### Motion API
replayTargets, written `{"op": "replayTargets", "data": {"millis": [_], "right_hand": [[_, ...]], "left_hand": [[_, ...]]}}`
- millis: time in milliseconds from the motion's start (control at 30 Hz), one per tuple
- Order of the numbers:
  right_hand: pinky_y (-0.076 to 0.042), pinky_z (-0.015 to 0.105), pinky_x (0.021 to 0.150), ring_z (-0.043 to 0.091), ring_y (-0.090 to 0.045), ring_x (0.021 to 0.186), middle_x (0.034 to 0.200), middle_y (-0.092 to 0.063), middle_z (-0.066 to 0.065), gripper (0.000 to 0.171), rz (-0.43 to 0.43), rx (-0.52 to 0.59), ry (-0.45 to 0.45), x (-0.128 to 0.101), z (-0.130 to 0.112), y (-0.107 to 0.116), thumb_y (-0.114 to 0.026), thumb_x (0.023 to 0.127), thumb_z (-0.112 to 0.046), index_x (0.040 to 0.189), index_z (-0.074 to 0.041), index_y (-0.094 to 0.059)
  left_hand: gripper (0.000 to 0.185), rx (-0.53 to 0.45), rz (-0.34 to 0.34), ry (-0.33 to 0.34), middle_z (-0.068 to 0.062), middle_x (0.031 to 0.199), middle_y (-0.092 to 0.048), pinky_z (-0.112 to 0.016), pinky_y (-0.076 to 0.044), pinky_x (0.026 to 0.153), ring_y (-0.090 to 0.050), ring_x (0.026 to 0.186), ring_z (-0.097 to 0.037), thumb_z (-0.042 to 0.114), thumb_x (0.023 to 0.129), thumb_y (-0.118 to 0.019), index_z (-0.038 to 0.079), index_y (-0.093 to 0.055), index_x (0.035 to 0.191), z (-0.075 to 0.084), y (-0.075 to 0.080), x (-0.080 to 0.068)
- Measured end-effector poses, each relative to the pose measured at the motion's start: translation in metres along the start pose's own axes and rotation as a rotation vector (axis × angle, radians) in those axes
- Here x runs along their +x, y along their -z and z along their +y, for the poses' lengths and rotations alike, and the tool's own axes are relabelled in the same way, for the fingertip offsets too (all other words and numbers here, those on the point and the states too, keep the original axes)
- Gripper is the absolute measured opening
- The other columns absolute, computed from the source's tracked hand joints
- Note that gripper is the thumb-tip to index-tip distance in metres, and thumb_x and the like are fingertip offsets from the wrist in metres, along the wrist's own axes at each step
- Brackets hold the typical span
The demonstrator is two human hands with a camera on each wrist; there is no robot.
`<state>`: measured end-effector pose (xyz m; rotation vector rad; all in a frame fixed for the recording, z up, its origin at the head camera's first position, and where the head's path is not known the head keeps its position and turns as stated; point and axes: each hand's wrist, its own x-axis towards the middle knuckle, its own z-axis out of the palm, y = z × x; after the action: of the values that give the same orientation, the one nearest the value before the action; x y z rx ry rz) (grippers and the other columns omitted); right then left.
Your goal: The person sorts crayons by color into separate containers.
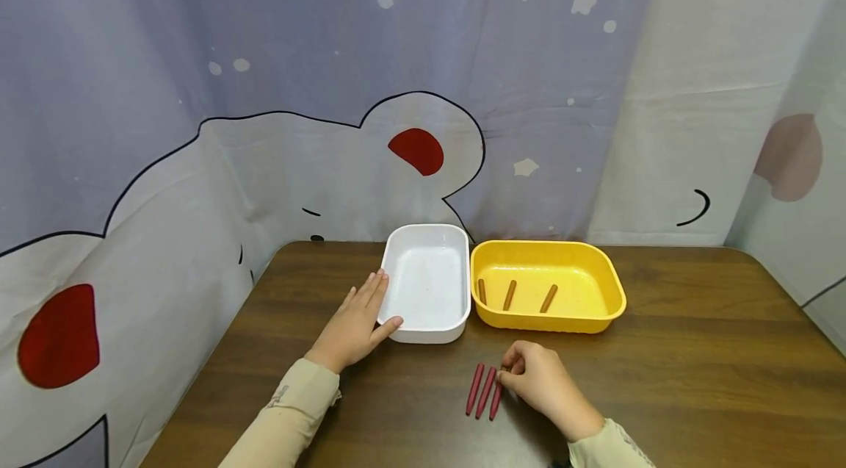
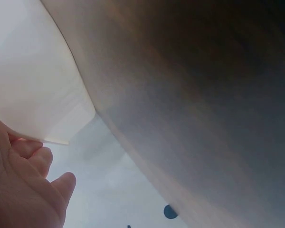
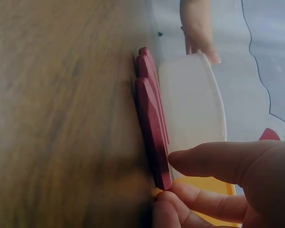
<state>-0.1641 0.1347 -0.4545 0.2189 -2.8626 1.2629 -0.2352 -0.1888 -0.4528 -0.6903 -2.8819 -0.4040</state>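
Your right hand (image 1: 538, 383) sits at the near middle of the table (image 1: 694, 350), its fingers (image 3: 204, 164) curled and pinching the far end of the rightmost of three red sticks (image 1: 485, 391). The sticks lie side by side on the table, touching or nearly so, long axes running near to far with a slight rightward lean. They lie just left of your right hand, so it is much the nearer hand. Your left hand (image 1: 357, 325) rests flat, fingers straight, against the near left corner of the white tray (image 1: 426, 281). Just right of that tray stands the yellow tray (image 1: 548, 284), holding three brown sticks (image 1: 510, 294).
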Motion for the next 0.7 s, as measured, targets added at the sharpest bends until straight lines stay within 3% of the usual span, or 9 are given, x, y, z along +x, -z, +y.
{"op": "replayTargets", "data": {"millis": [400, 700], "right_hand": [[-0.047, 0.026, 0.058, 0.009, -0.054, 0.064, 0.068, -0.059, -0.004, 0.019, -0.100, 0.000, 0.061, 0.000, 0.002, 0.005, -0.078, 0.072, 0.001, 0.078, -0.009, -0.064], [-0.045, 0.031, 0.057, 0.013, -0.051, 0.060, 0.064, -0.056, -0.002, 0.023, -0.102, -0.114, -0.020, -0.003, -0.003, 0.011, -0.082, 0.072, -0.002, 0.074, -0.009, -0.060]], "left_hand": [[0.083, 0.006, -0.013, 0.009, -0.019, 0.166, -0.021, -0.057, -0.021, 0.121, -0.018, 0.154, -0.033, 0.051, 0.103, -0.052, -0.005, -0.024, 0.158, -0.001, 0.000, 0.000], [0.084, 0.004, -0.011, 0.003, -0.019, 0.166, -0.021, -0.058, -0.021, 0.121, -0.018, 0.154, -0.034, 0.051, 0.103, -0.052, -0.005, -0.024, 0.158, -0.001, 0.000, 0.000]]}}
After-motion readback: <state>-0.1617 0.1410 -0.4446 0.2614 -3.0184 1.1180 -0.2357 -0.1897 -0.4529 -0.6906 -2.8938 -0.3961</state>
